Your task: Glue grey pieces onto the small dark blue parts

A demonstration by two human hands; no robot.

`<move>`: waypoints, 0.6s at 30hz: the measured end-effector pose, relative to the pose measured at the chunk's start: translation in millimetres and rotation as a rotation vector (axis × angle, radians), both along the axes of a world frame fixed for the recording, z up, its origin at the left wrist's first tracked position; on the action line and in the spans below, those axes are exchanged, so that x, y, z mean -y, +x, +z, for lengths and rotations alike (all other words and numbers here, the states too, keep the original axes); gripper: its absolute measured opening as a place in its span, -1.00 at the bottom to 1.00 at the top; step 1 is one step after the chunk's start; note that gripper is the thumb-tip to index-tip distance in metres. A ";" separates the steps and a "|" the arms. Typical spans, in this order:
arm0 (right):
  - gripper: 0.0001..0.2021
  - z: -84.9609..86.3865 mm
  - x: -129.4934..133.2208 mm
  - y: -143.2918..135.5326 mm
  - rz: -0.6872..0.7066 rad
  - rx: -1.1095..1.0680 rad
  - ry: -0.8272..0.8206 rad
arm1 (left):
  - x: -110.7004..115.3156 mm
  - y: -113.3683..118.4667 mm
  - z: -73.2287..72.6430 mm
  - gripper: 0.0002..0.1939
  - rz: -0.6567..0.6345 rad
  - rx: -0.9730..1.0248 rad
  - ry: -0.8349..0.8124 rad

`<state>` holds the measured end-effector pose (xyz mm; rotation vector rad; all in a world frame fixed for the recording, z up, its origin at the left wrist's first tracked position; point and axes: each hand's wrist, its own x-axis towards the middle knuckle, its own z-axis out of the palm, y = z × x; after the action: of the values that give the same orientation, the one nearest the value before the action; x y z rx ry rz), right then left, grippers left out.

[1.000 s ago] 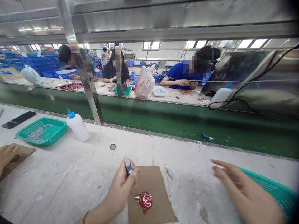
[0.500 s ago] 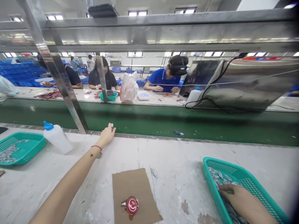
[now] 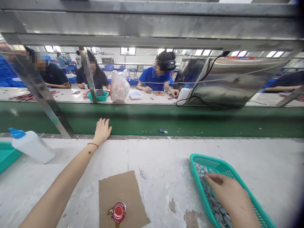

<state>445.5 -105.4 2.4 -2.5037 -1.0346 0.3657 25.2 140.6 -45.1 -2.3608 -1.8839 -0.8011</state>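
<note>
My left hand (image 3: 102, 130) reaches out over the near edge of the green belt (image 3: 133, 122), fingers spread and nothing in them. A small dark piece lies just left of it, partly hidden. My right hand (image 3: 228, 190) is over the green basket (image 3: 239, 175) of small grey pieces (image 3: 213, 202), thumb and fingertips pinched together; what they hold is too small to name. On the brown cardboard (image 3: 130, 190) at the bottom centre sits a round red glossy item (image 3: 119, 212).
A white bottle with a blue cap (image 3: 35, 147) leans at the left, beside another green tray (image 3: 9, 155). A dark-and-white piece (image 3: 162, 131) lies on the belt. Metal posts (image 3: 51, 109) and a rail cross the view. Several people sit across the belt.
My left hand has let go of the small piece and spread its fingers. My right hand has risen a little from the grey pieces, fingertips now pinched. The whole view has shifted to the right.
</note>
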 end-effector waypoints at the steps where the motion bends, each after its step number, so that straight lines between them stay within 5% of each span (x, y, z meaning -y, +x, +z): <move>1: -0.71 4.1 0.1 -5.3 -0.022 -0.003 0.041 | -0.2 18.0 2.1 -0.50 -0.058 0.004 0.005; 10: -0.70 6.8 1.9 -16.9 0.061 -0.188 0.146 | 20.0 191.4 10.5 -0.66 -0.480 0.194 -0.079; 14: -0.72 5.3 5.8 -11.6 0.099 -0.272 0.188 | 22.1 223.3 7.9 -0.68 -0.529 0.378 -0.193; 18: -0.73 9.0 10.5 -11.1 0.138 -0.371 0.236 | 14.6 229.7 7.8 -0.70 -0.515 0.633 -0.371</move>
<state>434.4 -115.9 11.3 -2.0613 -1.0307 0.6770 254.8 125.9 -37.4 -3.1850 -1.7051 -1.5047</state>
